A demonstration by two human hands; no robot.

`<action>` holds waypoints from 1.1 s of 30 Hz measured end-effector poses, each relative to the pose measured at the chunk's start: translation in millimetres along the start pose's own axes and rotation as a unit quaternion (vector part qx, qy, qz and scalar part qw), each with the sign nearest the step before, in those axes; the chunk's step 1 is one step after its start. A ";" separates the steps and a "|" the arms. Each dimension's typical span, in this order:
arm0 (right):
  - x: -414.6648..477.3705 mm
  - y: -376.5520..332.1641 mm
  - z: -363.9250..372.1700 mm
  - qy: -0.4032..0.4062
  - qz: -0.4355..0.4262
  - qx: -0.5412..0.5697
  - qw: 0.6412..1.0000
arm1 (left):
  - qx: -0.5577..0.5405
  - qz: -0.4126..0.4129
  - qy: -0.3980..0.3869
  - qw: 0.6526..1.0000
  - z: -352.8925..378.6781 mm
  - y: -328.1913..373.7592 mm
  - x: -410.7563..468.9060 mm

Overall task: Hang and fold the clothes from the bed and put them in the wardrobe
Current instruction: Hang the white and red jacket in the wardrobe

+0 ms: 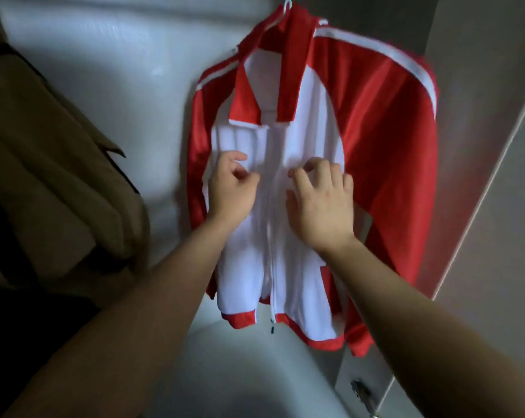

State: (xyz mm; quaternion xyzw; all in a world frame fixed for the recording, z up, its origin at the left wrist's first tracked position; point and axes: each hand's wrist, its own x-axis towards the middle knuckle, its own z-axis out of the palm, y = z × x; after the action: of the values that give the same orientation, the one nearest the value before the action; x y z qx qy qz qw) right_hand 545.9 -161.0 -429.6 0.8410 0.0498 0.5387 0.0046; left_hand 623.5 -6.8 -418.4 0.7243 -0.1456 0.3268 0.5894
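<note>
Item 1. Red and white zip-front track jacket (pixel 375 140), shiny fabric, white stripes along the shoulders, red collar and red hem band. It hung on a white plastic hanger (pixel 287 6) at the upper right of the white wardrobe interior (pixel 104 70), its front facing the camera. White zip (pixel 272 267) closed up the middle, with a small dark pull (pixel 272 329) dangling below the hem.

Item 2. Left hand (pixel 232 190), bare forearm. It lay against the white chest panel just left of the zip, fingers curled in toward the palm. Motion blur hid whether any cloth was pinched.

Item 3. Right hand (pixel 323 203), bare forearm. It sat on the white chest panel just right of the zip, fingers spread and bent, their tips touching the fabric. Nothing was grasped in it.

Item 4. Tan woven coat (pixel 53 176), hanging at the left of the same compartment, well apart from the jacket.

Item 5. Pale grey wardrobe side panel (pixel 481 116), at the right edge, just beside the jacket's red sleeve. A metal hinge (pixel 362 390) was fixed near its lower end.
</note>
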 end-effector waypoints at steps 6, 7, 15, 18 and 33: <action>-132.9 -37.6 51.9 -0.277 0.104 0.118 0.948 | 0.097 -0.231 -0.087 0.964 -3.1 -131.6 -88.9; -151.5 -43.9 58.8 -0.342 0.155 0.129 0.918 | 0.114 -0.270 -0.090 0.952 -6.5 -149.0 -103.8; -253.4 -71.0 110.9 -0.518 0.667 0.349 0.406 | 0.126 -0.564 -0.093 0.811 -35.5 -238.7 -181.5; -265.9 -70.9 125.1 -0.479 0.743 0.377 0.275 | -0.060 -0.669 -0.055 0.739 -39.5 -245.7 -188.9; -261.1 -51.0 178.2 -0.146 0.846 0.464 0.220 | -0.308 -0.712 -0.028 0.631 8.6 -269.1 -185.8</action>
State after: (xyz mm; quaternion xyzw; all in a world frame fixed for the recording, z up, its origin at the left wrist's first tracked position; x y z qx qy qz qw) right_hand 595.2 -125.3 -744.0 0.3077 -0.4513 -0.0237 -0.8373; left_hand 648.4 23.5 -743.2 0.3887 0.3064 -0.2783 0.8232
